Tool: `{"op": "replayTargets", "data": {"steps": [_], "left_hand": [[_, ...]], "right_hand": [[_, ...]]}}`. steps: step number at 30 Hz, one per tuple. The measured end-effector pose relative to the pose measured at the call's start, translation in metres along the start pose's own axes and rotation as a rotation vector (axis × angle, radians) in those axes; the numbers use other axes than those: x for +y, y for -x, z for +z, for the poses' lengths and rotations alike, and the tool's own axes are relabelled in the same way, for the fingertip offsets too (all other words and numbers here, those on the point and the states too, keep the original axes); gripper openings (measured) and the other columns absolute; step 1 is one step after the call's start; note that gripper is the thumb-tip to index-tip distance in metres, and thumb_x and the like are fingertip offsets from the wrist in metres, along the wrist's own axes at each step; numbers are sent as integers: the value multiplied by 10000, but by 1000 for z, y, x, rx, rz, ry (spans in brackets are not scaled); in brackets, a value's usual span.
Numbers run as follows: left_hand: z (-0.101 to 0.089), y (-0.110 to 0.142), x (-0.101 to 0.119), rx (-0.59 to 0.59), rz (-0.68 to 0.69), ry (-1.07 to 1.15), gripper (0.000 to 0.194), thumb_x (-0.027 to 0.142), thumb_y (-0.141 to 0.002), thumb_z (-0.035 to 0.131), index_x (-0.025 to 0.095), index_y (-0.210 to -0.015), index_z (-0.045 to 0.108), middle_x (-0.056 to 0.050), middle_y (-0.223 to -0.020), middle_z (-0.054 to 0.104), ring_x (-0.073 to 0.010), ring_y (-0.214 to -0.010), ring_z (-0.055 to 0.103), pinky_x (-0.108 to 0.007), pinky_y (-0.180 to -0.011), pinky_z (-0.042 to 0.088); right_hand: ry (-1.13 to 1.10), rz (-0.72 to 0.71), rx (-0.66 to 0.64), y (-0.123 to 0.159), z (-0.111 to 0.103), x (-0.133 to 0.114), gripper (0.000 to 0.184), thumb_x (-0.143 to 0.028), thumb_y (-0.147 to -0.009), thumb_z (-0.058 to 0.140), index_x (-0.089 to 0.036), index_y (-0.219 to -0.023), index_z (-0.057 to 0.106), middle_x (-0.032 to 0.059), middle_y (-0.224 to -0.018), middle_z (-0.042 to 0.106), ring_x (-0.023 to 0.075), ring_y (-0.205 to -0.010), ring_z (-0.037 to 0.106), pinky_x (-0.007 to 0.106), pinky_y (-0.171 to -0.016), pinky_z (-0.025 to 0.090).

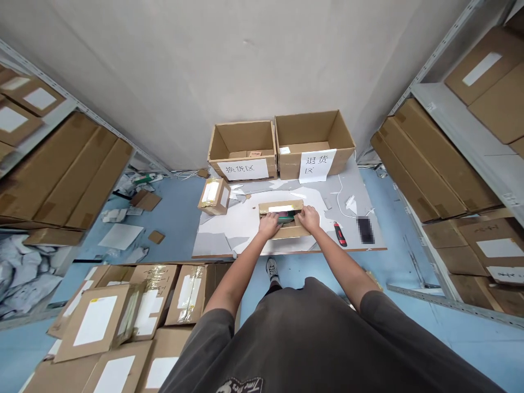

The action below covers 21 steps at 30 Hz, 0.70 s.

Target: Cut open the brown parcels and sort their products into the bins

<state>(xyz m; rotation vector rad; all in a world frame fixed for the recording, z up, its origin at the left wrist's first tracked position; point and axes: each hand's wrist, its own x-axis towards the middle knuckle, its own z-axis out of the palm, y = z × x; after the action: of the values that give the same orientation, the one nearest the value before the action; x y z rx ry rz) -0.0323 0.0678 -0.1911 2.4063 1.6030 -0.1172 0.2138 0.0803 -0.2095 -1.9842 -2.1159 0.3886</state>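
Note:
On the table in front of me lies a small cardboard box (282, 232), its top flaps parted. Something green and dark shows inside, too small to name. My left hand (269, 225) grips the box's left end, fingers bent over the edge. At the right end my right hand (309, 218) has its fingers curled round the cardboard in the same way. A red and black box cutter (339, 233) lies on the table to the right of my right hand.
Two large open boxes with paper signs, a left one (241, 143) and a right one (313, 128), stand at the table's back. A taped carton (214, 196) sits at left, a pixelated dark rectangle (365, 230) at right. Stacked cartons (98, 322) fill the lower left; shelves flank both sides.

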Motion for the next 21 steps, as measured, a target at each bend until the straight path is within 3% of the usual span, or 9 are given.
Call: {"op": "replayTargets", "data": {"steps": [3,5,7,10,12,15,18,21], "left_hand": [[0,-5,-7,67,-11,-11,683,351,-991,685,180,-1628,510,-192,-1745,414,-371,-1619,353,-498,-1270,388],[-3,-14,-19,58,-26,-16,868,402,-942,757,193,-1706,402,-180,-1828,248,-385,-1694,197,-535,-1327,297],[-8,-26,-37,-20,-35,-17,1119,496,-842,867,204,-1756,293,-181,-1860,113,-401,-1719,91,-555,-1347,250],[-16,-42,-69,-209,-7,3,1436,640,-670,968,231,-1786,163,-207,-1862,14,-413,-1724,39,-569,-1344,244],[-20,-51,-88,-329,6,23,1554,707,-582,985,251,-1789,119,-229,-1856,18,-435,-1720,40,-599,-1332,256],[-20,-62,-101,-473,-5,36,1649,769,-499,978,277,-1791,79,-236,-1851,79,-485,-1706,64,-655,-1313,267],[-17,-72,-100,-586,-29,44,1728,794,-433,974,321,-1792,18,-199,-1856,105,-497,-1700,82,-648,-1326,260],[-13,-76,-94,-624,-44,58,1790,785,-379,986,350,-1787,-30,-180,-1855,121,-503,-1694,103,-639,-1341,241]], "right_hand": [[-4,-116,-122,1,-5,6,208,-286,-1008,584,-216,-1127,739,130,-1167,742,297,-1169,633,369,-987,506],[-15,-206,-175,1,-6,10,302,-355,-1005,642,-220,-1254,744,143,-1317,728,309,-1306,607,393,-1085,490],[-20,-275,-222,-1,-6,15,592,-488,-946,753,-227,-1471,667,170,-1578,595,351,-1509,480,453,-1201,426],[-6,-319,-354,-8,-5,26,1181,-701,-762,887,-258,-1733,381,191,-1833,219,423,-1693,175,550,-1299,298],[20,-326,-451,-14,-4,35,1394,-779,-673,910,-282,-1786,234,196,-1861,77,447,-1714,52,591,-1317,234],[75,-338,-538,-20,0,44,1529,-816,-602,925,-300,-1801,129,199,-1864,-33,469,-1713,-38,640,-1323,164],[137,-323,-559,-23,8,43,1609,-810,-562,944,-293,-1804,63,194,-1853,-135,482,-1703,-113,666,-1328,99],[178,-315,-548,-27,14,37,1679,-769,-515,985,-288,-1804,23,183,-1844,-190,498,-1693,-145,669,-1332,66]]}}
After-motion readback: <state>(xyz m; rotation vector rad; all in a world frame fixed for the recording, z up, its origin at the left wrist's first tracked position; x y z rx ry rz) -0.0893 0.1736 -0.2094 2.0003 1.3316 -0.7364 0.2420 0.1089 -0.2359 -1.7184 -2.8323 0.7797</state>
